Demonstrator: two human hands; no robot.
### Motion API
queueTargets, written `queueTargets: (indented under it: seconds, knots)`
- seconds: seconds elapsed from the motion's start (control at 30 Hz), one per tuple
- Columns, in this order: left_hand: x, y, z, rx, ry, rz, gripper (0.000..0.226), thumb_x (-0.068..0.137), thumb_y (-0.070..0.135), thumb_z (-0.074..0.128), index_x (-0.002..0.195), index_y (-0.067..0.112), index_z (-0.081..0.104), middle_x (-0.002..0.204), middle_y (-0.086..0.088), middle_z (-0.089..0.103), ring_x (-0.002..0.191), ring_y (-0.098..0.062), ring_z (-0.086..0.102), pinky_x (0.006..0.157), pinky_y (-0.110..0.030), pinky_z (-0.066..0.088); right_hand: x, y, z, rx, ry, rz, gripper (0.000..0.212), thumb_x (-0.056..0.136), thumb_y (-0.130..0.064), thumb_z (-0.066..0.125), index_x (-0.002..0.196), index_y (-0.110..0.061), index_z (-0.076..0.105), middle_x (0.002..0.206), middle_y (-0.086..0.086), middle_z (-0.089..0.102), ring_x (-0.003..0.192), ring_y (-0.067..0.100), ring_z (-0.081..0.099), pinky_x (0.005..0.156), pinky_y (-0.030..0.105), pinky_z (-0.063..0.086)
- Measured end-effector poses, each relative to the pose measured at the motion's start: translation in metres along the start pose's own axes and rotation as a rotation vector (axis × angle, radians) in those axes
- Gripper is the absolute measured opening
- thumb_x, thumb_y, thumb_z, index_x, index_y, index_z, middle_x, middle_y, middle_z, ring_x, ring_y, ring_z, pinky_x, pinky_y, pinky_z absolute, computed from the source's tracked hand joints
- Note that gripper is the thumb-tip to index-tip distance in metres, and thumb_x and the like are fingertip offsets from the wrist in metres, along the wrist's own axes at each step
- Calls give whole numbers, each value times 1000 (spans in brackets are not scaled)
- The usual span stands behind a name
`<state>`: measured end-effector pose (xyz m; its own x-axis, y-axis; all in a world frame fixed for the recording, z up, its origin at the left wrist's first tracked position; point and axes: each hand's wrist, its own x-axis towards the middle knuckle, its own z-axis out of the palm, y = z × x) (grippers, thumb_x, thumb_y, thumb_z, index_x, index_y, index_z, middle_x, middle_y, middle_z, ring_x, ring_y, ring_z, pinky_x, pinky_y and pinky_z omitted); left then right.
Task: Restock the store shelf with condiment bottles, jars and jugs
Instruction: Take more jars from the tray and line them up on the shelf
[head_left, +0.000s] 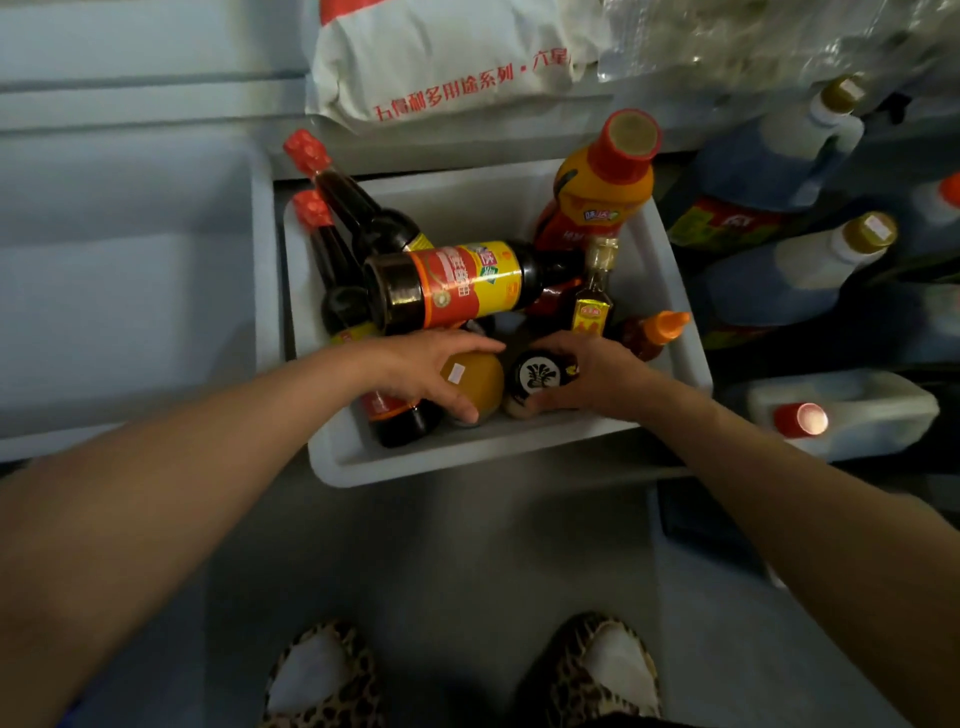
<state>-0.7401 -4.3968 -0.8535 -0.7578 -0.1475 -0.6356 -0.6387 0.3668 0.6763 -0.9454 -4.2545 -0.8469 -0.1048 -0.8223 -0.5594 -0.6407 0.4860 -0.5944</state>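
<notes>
A white bin (467, 457) on the floor holds several condiment bottles and jars. My left hand (431, 364) is wrapped over a jar with a yellow lid (475, 382) at the bin's near side. Right beside it, my right hand (597, 371) grips a jar with a black patterned lid (537, 374). A dark bottle with a yellow and red label (457, 283) lies across the pile. Two red-capped dark bottles (332, 208) lean at the left, and a big orange bottle with a red cap (608, 182) stands at the back right.
Pale shelf boards (130, 260) lie to the left. Large jugs with gold caps (810, 260) and a red-capped white jug (841, 410) stand at the right. A white printed sack (441, 67) sits behind the bin. My feet (467, 675) are on the grey floor below.
</notes>
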Motion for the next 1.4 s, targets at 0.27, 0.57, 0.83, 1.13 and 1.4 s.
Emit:
queueTargets:
  seconds: [0.27,0.57,0.83,1.13,1.4]
  knots:
    - [3,-3,-7,59,-17,-14,94,71,40,86,145,54,30,152,12,31,139,-16,30,114,-40,34,3,9,-7,40,-29,-45,66,73,-30,87,131,-28,55,118,-14,57,113,8,55,90,20,45]
    - [7,-7,-3,179,32,24,102,69,32,89,150,45,27,154,8,32,141,-15,29,117,-41,31,3,11,-8,47,-73,-89,68,73,-26,87,132,-27,52,110,-23,52,96,-8,50,74,5,39]
    - [11,-12,4,257,45,20,112,68,35,89,152,47,17,159,5,24,146,-18,22,119,-44,26,4,15,-6,61,-101,-83,73,72,-24,88,135,-28,50,117,-19,54,101,-4,52,76,8,40]
    - [7,-8,11,352,131,36,106,71,29,88,153,34,22,156,2,30,142,-18,29,112,-31,29,-3,8,-1,11,-28,-134,72,72,-25,87,131,-26,48,104,-24,50,91,-12,50,67,-2,40]
    - [-5,10,2,322,221,46,96,66,37,90,145,34,36,140,6,45,126,-16,44,99,-29,41,-9,9,-3,8,73,-169,69,69,-27,90,127,-23,54,113,-15,58,106,2,55,78,7,43]
